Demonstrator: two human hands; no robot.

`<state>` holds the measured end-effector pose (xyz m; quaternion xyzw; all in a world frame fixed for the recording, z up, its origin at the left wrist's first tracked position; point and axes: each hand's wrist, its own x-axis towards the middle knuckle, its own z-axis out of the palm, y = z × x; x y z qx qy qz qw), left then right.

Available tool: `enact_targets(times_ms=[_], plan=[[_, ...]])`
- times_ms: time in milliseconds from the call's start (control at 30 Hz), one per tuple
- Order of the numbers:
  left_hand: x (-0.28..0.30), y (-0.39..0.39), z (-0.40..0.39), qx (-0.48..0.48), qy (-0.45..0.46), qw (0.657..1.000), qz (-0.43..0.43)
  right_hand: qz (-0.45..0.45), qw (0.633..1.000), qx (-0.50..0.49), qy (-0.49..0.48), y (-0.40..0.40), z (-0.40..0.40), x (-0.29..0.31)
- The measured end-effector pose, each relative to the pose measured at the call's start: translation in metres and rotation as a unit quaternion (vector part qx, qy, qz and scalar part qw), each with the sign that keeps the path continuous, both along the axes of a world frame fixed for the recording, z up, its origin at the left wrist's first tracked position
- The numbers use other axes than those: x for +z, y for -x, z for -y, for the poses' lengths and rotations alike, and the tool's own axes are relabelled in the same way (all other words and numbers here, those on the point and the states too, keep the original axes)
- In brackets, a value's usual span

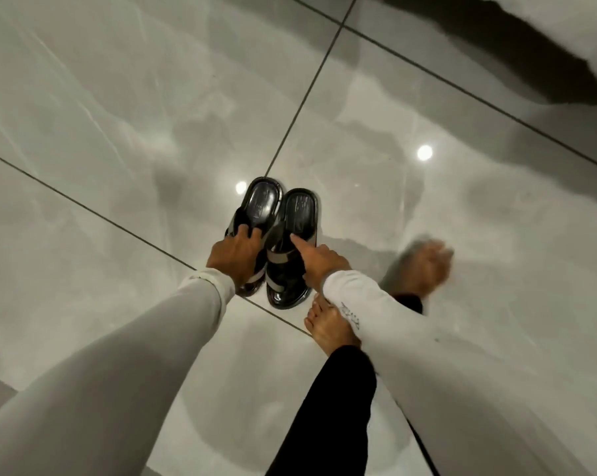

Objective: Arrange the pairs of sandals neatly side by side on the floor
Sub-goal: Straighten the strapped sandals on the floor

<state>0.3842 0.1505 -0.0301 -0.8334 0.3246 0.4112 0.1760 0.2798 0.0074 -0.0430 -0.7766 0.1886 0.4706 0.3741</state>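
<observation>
Two black sandals with grey straps lie side by side on the glossy tiled floor, heels pointing away from me. My left hand (237, 254) grips the strap of the left sandal (259, 204), fingers curled over it. The right sandal (295, 221) sits flat beside it, almost touching. My right hand (319, 261) rests on that sandal's right edge, index finger stretched onto the footbed. Both arms wear long pale sleeves.
My bare left foot (328, 324) stands just behind the right sandal, below a black trouser leg (335, 407). My other bare foot (424, 266) is blurred to the right. Grey marble tiles (118, 115) spread all around; a dark shape (530, 53) lies at the top right.
</observation>
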Motion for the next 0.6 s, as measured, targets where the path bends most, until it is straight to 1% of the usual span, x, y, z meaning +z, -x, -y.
enact_targets(times_ms=[67, 133, 233, 333, 500, 600], plan=[[-0.011, -0.01, 0.001, -0.006, -0.047, 0.999, -0.014, 0.011, 0.997, 0.061, 0.043, 0.0, -0.002, -0.012], [-0.015, -0.013, 0.002, -0.028, -0.081, 0.996, -0.03, 0.055, 0.991, 0.076, 0.095, 0.005, 0.004, -0.02], [-0.011, -0.009, 0.019, -0.091, -0.07, 0.993, -0.037, 0.102, 0.988, 0.021, 0.117, 0.012, 0.02, -0.02], [-0.003, -0.011, 0.054, -0.108, -0.045, 0.993, -0.024, 0.099, 0.987, -0.053, 0.119, 0.015, 0.046, -0.012], [0.009, -0.025, 0.12, -0.121, -0.015, 0.993, -0.011, 0.084, 0.982, -0.067, 0.158, 0.01, 0.102, -0.006], [0.009, -0.037, 0.16, -0.134, 0.009, 0.991, 0.007, 0.087, 0.975, -0.109, 0.176, 0.0, 0.135, -0.007]])
